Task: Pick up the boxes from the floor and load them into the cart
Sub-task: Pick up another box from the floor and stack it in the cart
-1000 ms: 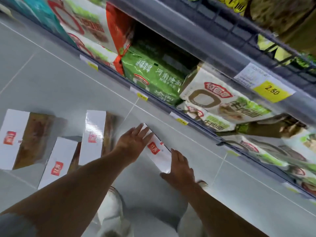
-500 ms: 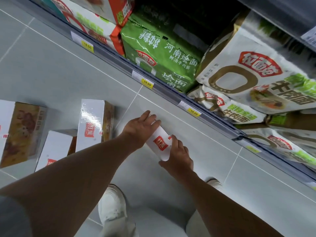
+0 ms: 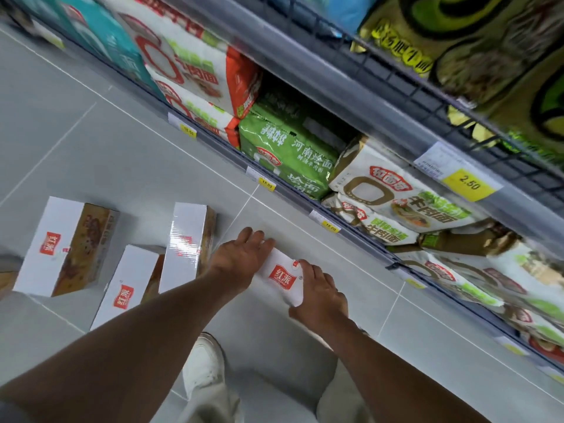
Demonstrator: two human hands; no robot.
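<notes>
Box [image 3: 283, 277] (white, red-marked) gripped between left hand [image 3: 244, 257] and right hand [image 3: 320, 297].

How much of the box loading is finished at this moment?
Done: nothing that shows; no cart is in view. In hand: the left hand and right hand grip one white box by its ends, down at the floor. Left: this box and three more boxes standing on the floor, untouched.
</notes>
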